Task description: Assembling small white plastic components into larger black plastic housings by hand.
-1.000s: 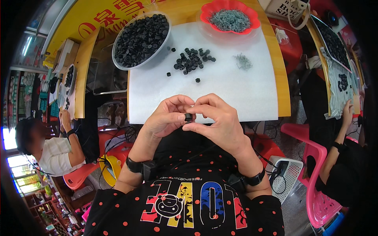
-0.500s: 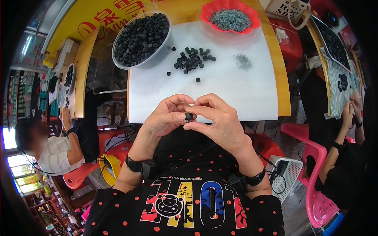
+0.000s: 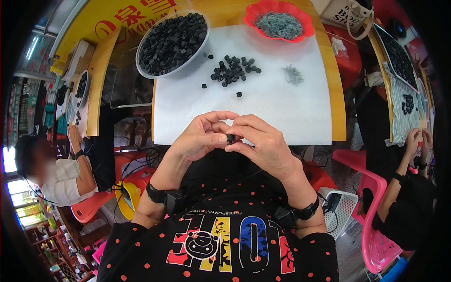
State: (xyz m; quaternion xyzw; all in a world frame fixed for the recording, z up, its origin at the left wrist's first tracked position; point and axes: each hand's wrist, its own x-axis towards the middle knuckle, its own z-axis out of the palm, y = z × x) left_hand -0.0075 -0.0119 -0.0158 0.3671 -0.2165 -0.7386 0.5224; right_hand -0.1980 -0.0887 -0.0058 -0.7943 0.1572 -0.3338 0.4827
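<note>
Just over the near edge of the white sheet point(image 3: 188, 101), my left hand point(image 3: 202, 134) and my right hand point(image 3: 260, 138) meet fingertip to fingertip. Between them is a small black plastic knob point(image 3: 230, 137), pinched by the thumb and fingers of both hands and partly covered by them. Beyond my hands lies a loose pile of similar black knobs point(image 3: 232, 70), with a single knob point(image 3: 239, 94) closer to me. To the pile's right is a small heap of thin metal pins or screws point(image 3: 293, 75), too fine to tell which.
A clear round tub point(image 3: 206, 40) full of black knobs stands at the back left. A red flower-shaped dish point(image 3: 307, 30) of metal pieces sits at the back right. People work at side tables, one at left point(image 3: 70, 176), one at right point(image 3: 404, 202). A pink chair point(image 3: 369, 225) stands at right.
My fingers have shifted slightly around the black knob, which is turned a little and sits a bit further right. The whole view has also moved slightly.
</note>
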